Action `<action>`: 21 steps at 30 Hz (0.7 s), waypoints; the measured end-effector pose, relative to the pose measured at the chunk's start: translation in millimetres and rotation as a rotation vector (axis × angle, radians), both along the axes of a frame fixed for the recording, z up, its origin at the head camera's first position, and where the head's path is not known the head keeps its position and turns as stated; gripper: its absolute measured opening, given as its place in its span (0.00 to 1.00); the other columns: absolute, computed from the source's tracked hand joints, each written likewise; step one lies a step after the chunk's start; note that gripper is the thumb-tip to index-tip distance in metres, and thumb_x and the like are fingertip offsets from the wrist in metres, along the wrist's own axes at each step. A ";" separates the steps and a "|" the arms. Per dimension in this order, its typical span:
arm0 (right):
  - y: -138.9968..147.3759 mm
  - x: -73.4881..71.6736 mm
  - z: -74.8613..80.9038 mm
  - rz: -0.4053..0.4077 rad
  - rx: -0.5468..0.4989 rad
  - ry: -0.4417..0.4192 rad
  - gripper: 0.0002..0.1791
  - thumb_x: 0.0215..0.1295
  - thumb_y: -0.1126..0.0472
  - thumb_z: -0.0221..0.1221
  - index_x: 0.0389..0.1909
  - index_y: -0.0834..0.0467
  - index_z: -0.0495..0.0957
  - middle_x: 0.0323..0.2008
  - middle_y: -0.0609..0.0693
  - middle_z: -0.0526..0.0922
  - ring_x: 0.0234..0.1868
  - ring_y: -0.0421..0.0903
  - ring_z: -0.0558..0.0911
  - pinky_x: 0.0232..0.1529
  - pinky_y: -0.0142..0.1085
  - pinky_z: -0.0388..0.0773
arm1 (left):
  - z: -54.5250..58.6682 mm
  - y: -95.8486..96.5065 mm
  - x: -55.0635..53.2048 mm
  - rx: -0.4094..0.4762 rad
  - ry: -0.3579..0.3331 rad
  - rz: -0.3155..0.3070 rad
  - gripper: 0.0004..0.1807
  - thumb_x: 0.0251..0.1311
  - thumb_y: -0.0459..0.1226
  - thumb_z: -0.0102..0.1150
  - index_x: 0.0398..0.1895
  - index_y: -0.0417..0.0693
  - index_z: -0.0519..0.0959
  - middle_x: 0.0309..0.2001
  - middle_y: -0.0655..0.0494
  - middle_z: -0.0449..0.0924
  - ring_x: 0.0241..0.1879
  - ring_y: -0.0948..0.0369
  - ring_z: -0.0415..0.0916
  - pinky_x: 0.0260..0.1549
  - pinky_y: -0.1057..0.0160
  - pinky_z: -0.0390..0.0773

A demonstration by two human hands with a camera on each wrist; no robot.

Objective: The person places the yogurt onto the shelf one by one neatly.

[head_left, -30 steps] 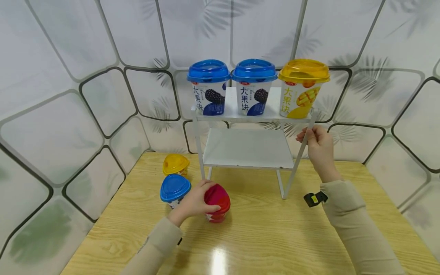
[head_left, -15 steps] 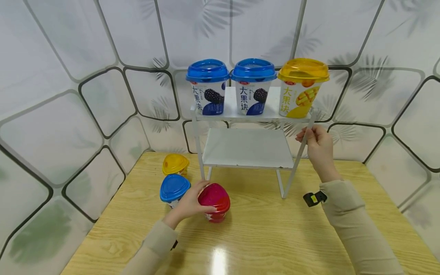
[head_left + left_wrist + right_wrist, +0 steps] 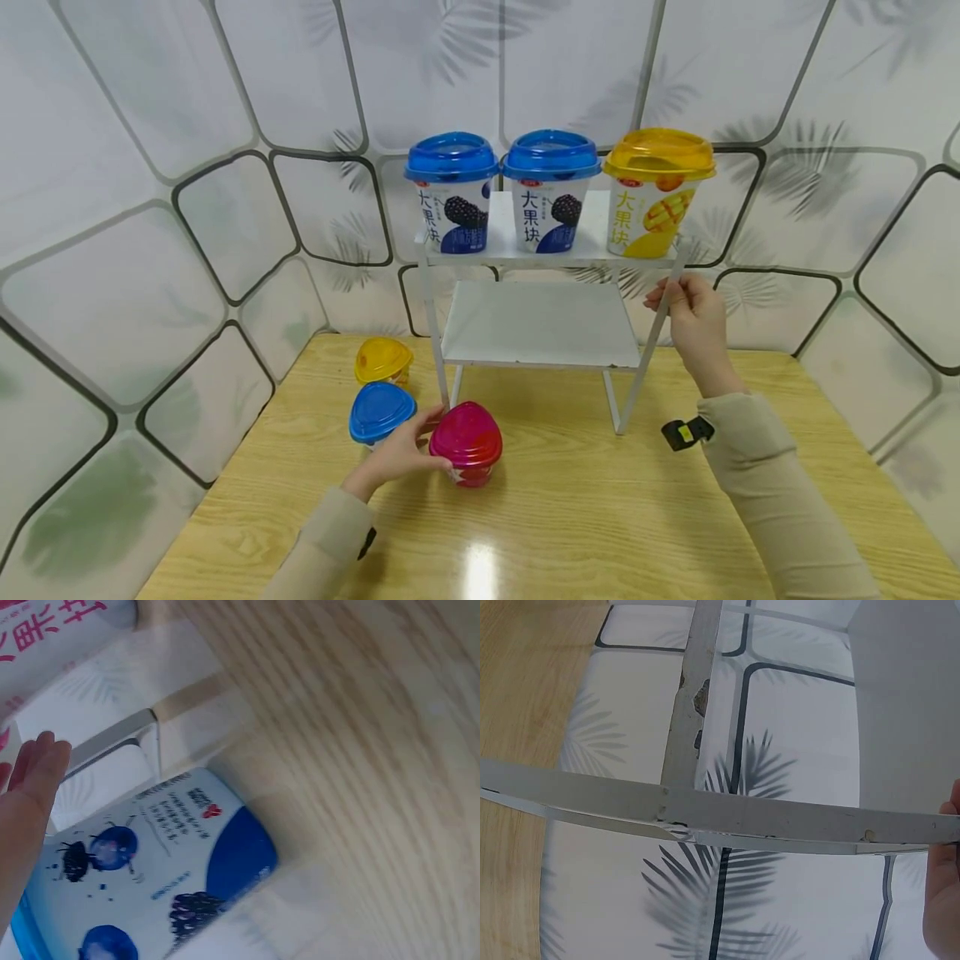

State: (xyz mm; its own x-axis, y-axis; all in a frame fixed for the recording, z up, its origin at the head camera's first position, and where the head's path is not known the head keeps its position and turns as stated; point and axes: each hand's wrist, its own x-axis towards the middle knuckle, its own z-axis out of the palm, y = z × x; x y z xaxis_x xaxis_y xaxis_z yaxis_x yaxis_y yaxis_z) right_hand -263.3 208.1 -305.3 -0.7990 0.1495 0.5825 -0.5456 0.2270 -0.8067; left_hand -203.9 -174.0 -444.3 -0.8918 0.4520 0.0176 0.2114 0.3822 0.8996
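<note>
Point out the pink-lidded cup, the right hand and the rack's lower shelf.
Pink-lidded cup (image 3: 467,440): head view, on its lid.
Right hand (image 3: 694,323): head view, middle of the hand.
Rack's lower shelf (image 3: 540,321): head view, its top.

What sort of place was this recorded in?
Possibly a staged filming corner or mock shop display: a wood-grain table backed by leaf-patterned walls, with three lidded cups lined up on a white two-tier rack.

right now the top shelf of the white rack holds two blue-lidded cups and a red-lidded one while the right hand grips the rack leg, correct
Not quite: the third cup has a yellow lid, not a red one, as the head view shows. The two blue-lidded cups are on the top shelf, and the right hand grips the rack leg.
</note>
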 end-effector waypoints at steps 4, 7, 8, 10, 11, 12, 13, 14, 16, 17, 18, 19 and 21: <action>0.8 0.0 0.4 0.026 -0.023 0.004 0.10 0.66 0.63 0.44 0.31 0.65 0.70 0.25 0.45 0.76 0.27 0.38 0.78 0.33 0.26 0.76 | -4.1 -3.4 -2.5 -0.018 -0.044 -0.034 0.46 0.45 0.42 0.67 0.64 0.35 0.52 0.61 0.40 0.57 0.58 0.45 0.59 0.51 0.49 0.65; 1.4 -0.3 0.7 0.028 -0.026 0.014 0.10 0.66 0.63 0.45 0.31 0.65 0.71 0.24 0.45 0.76 0.27 0.38 0.78 0.33 0.25 0.76 | -7.1 -4.8 -5.6 -0.045 -0.055 -0.045 0.46 0.44 0.43 0.67 0.63 0.36 0.53 0.61 0.41 0.58 0.58 0.46 0.59 0.52 0.50 0.65; 1.6 -0.3 0.8 0.029 -0.029 0.016 0.10 0.65 0.63 0.45 0.31 0.64 0.71 0.24 0.45 0.77 0.27 0.38 0.78 0.33 0.25 0.76 | -7.9 -4.9 -6.8 -0.048 -0.060 -0.051 0.47 0.43 0.43 0.68 0.63 0.36 0.53 0.60 0.41 0.59 0.58 0.46 0.59 0.52 0.50 0.65; 2.0 -0.3 0.5 0.029 -0.029 0.020 0.10 0.65 0.62 0.45 0.31 0.64 0.71 0.24 0.45 0.77 0.27 0.38 0.78 0.33 0.25 0.76 | -9.5 -5.0 -9.0 -0.057 -0.071 -0.064 0.47 0.43 0.42 0.68 0.63 0.35 0.53 0.60 0.41 0.60 0.57 0.46 0.59 0.52 0.50 0.64; 2.2 -0.2 0.4 0.031 -0.031 0.020 0.10 0.65 0.62 0.45 0.31 0.64 0.71 0.24 0.46 0.77 0.27 0.38 0.78 0.33 0.25 0.76 | -10.3 -4.9 -10.2 -0.061 -0.074 -0.076 0.46 0.43 0.42 0.68 0.63 0.35 0.54 0.59 0.41 0.61 0.57 0.46 0.60 0.52 0.49 0.64; 2.1 -0.1 0.0 0.031 -0.032 0.019 0.10 0.65 0.62 0.45 0.31 0.64 0.71 0.24 0.46 0.77 0.27 0.38 0.78 0.33 0.25 0.76 | -11.1 -4.9 -11.3 -0.066 -0.081 -0.086 0.46 0.43 0.41 0.68 0.63 0.35 0.55 0.58 0.41 0.62 0.56 0.46 0.61 0.52 0.49 0.64; 2.2 0.0 -0.2 0.033 -0.034 0.019 0.10 0.65 0.62 0.45 0.31 0.64 0.71 0.24 0.46 0.77 0.27 0.38 0.78 0.33 0.25 0.76 | -11.9 -4.8 -12.3 -0.070 -0.087 -0.098 0.45 0.43 0.41 0.68 0.62 0.35 0.56 0.57 0.42 0.64 0.56 0.47 0.62 0.52 0.50 0.64; 2.2 0.0 -0.4 0.036 -0.036 0.018 0.09 0.65 0.62 0.45 0.31 0.63 0.71 0.25 0.46 0.77 0.27 0.39 0.78 0.33 0.25 0.76 | -13.0 -4.8 -13.4 -0.073 -0.091 -0.110 0.44 0.43 0.41 0.68 0.62 0.35 0.56 0.56 0.44 0.66 0.55 0.48 0.63 0.53 0.50 0.64; 2.1 -0.3 -0.9 0.033 -0.035 0.017 0.09 0.65 0.62 0.45 0.31 0.63 0.71 0.25 0.46 0.77 0.27 0.38 0.78 0.33 0.26 0.76 | -15.5 -4.8 -15.3 -0.079 -0.094 -0.135 0.42 0.44 0.40 0.68 0.61 0.36 0.59 0.53 0.46 0.69 0.53 0.51 0.66 0.53 0.51 0.64; 2.0 -0.5 -0.9 0.033 -0.034 0.016 0.09 0.65 0.63 0.45 0.31 0.63 0.71 0.25 0.45 0.77 0.27 0.38 0.78 0.33 0.26 0.76 | -16.7 -4.7 -16.2 -0.078 -0.093 -0.147 0.40 0.44 0.40 0.68 0.60 0.36 0.60 0.52 0.48 0.71 0.52 0.52 0.67 0.53 0.52 0.64; 1.9 -0.7 -1.1 0.032 -0.031 0.016 0.09 0.65 0.63 0.45 0.31 0.63 0.71 0.25 0.45 0.77 0.28 0.38 0.78 0.34 0.26 0.76 | -17.9 -4.6 -16.9 -0.075 -0.094 -0.159 0.39 0.44 0.39 0.67 0.60 0.37 0.60 0.52 0.48 0.71 0.51 0.53 0.68 0.53 0.52 0.64; 1.8 -1.0 -1.2 0.033 -0.034 0.015 0.09 0.65 0.63 0.45 0.31 0.64 0.71 0.25 0.45 0.77 0.28 0.38 0.78 0.34 0.26 0.76 | -19.3 -4.3 -17.5 -0.070 -0.093 -0.169 0.38 0.44 0.39 0.67 0.59 0.37 0.61 0.51 0.49 0.72 0.51 0.54 0.68 0.53 0.52 0.63; 1.6 -1.4 -1.3 0.033 -0.030 0.017 0.10 0.66 0.64 0.45 0.32 0.67 0.70 0.25 0.45 0.76 0.28 0.38 0.78 0.34 0.26 0.76 | -22.6 -3.4 -18.7 -0.060 -0.095 -0.192 0.38 0.45 0.37 0.67 0.59 0.37 0.61 0.52 0.49 0.72 0.51 0.54 0.68 0.54 0.51 0.62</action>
